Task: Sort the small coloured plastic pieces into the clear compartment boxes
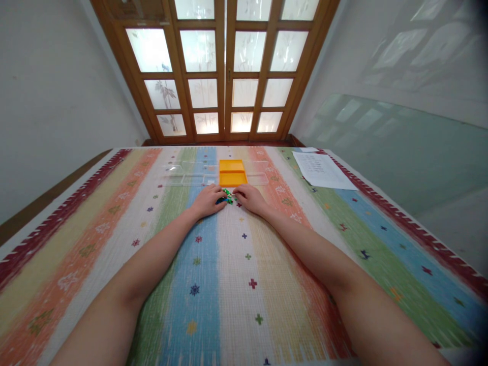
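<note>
My left hand (pixel 209 200) rests on the striped tablecloth with its fingers bent inward against a small heap of green and blue pieces (pixel 229 197). The pieces are too small for me to tell their kind. Facing it from the other side, my right hand (pixel 250 197) has its fingertips drawn together at the heap's right edge. Whatever either set of fingers holds is hidden or too small to name. Just beyond the hands lies a yellow two-part tray (pixel 233 172).
Clear plastic trays (pixel 183 178) flank the yellow one on the left, with more clear plastic (pixel 259 173) on its right. A printed sheet of paper (pixel 324 170) lies at the far right of the tablecloth (pixel 232 284). Behind the table stand wooden glass-paned doors (pixel 224 76).
</note>
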The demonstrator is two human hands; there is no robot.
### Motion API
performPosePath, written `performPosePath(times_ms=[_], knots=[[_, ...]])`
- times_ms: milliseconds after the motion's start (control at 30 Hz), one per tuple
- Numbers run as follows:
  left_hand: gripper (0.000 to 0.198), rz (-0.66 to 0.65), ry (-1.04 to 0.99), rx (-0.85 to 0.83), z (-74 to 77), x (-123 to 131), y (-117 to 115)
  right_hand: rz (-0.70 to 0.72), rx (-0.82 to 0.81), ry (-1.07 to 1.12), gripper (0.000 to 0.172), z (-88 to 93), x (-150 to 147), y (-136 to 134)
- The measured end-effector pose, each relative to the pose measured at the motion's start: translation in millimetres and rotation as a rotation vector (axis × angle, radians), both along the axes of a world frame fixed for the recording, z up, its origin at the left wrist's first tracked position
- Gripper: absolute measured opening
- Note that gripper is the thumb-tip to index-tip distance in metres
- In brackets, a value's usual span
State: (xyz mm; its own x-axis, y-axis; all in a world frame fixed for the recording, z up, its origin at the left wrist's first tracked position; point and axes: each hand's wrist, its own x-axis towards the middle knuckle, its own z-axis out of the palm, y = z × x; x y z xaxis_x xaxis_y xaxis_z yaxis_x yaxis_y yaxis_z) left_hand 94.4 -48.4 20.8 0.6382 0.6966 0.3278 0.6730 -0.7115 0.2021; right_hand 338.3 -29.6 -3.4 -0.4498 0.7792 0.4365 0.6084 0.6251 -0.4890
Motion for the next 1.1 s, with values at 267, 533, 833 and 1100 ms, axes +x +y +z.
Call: performPosePath(times_ms=[267,533,833,1100], knots=[[0.017,0.037,-0.075,-0.045,-2.8,1,4,0.015,0.008,-0.019,0.016,1.2,0,-1],[0.017,0.055,-0.160,-0.060,-4.4,-1,6,0.039,0.032,-0.048,0.015,2.0,0,-3],[0.034,0.121,-0.189,-0.058,-7.3,-27,22,0.049,0.043,-0.102,0.018,5.7,-1,-6],[0.043,0.141,-0.229,-0.292,-6.6,-53,34,0.046,0.069,-0.188,0.023,16.9,1,-17]])
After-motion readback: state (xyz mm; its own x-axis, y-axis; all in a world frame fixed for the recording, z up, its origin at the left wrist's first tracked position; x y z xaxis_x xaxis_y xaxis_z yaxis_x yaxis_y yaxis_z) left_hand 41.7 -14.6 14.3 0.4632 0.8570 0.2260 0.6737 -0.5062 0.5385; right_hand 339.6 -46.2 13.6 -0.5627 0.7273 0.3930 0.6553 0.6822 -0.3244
